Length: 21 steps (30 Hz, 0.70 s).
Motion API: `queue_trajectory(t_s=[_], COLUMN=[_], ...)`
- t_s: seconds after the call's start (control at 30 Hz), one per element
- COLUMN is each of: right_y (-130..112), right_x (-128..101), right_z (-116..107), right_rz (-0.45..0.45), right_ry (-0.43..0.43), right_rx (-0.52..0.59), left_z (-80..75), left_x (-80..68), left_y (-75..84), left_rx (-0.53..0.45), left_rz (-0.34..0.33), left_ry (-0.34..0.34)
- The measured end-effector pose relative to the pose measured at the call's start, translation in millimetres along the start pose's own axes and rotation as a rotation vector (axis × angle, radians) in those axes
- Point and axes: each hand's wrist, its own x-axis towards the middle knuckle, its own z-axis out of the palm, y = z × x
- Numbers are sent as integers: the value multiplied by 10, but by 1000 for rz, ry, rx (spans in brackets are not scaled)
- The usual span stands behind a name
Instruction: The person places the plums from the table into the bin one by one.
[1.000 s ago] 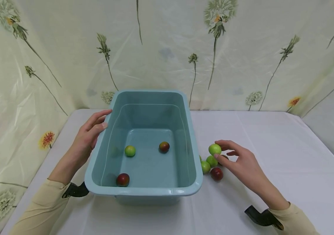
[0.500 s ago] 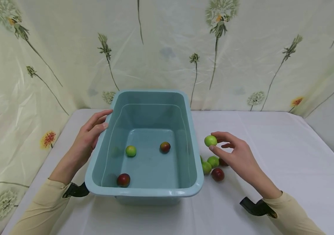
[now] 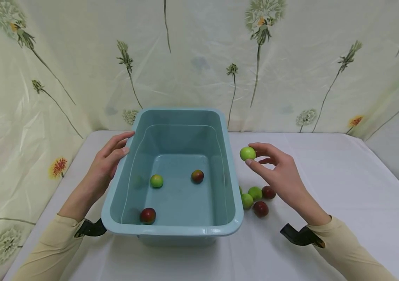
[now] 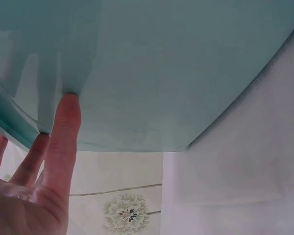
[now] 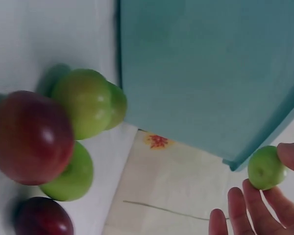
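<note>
— So, what is the right hand (image 3: 279,171) doing?

— It pinches a little green fruit (image 3: 247,153) between its thumb and fingertips. The fruit is up in the air, just beside the right wall of the blue tub (image 3: 233,187), close to the rim.

— And the left hand (image 3: 106,162)?

— It is flat and relaxed. Its straight fingers (image 4: 63,132) press on the outside of the tub's left wall, near the far corner. It holds nothing.

— What is in the tub?

— Three small fruits. A green one (image 3: 156,180) and a red-brown one (image 3: 197,176) sit near the middle. A red one (image 3: 148,215) sits by the near wall.

— Is there more fruit on the table (image 3: 325,218)?

— Yes, a small heap (image 3: 257,197) lies on the white cloth, right next to the tub and under the right hand. Some are green and some are dark red, and they touch each other.

— What is behind it all?

— A pale sheet with flower pictures (image 3: 259,35).
</note>
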Motion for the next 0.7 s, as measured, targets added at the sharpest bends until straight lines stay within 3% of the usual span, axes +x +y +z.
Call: queue_trajectory(t_s=[0.47,0.7], right_y=[-210,-610], right_x=[283,340], right_z=[51,82], right_rz=[-122,-209], right_ry=[19,-1], right_rx=[92,136], left_z=[-5,-3], left_x=[1,4], left_y=[-34,-27], left_rx=[10,11], left_rz=[2,6], left_ry=[-7,-1])
